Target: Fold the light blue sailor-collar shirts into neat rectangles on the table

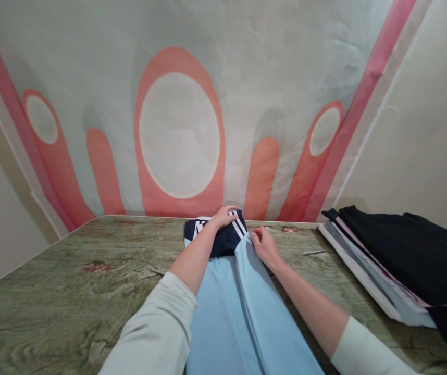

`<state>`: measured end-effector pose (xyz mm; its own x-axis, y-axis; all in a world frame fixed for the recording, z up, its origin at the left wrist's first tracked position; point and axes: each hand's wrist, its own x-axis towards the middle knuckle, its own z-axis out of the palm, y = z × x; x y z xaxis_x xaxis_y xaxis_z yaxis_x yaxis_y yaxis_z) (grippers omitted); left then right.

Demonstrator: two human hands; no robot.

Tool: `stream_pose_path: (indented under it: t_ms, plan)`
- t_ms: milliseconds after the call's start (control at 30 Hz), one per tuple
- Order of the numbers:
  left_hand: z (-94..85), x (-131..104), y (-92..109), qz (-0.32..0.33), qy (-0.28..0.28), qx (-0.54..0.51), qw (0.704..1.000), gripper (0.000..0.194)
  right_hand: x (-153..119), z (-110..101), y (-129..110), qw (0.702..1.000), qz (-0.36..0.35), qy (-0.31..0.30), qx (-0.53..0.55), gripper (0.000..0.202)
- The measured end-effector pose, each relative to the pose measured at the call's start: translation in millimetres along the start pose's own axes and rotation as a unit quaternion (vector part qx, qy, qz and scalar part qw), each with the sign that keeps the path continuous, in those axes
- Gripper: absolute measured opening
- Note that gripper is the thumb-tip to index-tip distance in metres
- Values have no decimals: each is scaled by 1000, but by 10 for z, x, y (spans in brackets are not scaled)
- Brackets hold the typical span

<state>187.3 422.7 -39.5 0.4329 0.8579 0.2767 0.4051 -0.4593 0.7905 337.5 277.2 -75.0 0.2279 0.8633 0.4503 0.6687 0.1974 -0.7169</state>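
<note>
A light blue garment [227, 307] lies lengthwise on the table in front of me, its near end running out of the bottom of the view. At its far end is a navy section [223, 242] with white stripes and partly hidden white lettering. My left hand [224, 216] rests on this navy section over the stripes, its fingers stretched out. At the right edge, beside the light blue sleeve-like strip, my right hand [264, 246] is closed, with thumb and fingers pinched at the fabric's border.
To the right, a stack of folded clothes [372, 278] has a black piece [414, 250] on top. The wood-patterned tabletop [71, 302] meets a wall covering [262, 78] with orange-pink shapes along its far edge.
</note>
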Motion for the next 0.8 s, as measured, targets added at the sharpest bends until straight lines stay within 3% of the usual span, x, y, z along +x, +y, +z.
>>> stream_pose_path:
  t_ms: [333,633,800]
  plan:
    - [158,7,-33,1,37,118,992,34,-47,29,-28,997,-65,-12,-40,21]
    - [172,-196,198,-8,79,239,968,37,-53,35,-16,994,-69,-26,-78,10]
    - [254,-231,207,-11,76,242,967,25,-60,23,-51,992,-65,-34,-99,13]
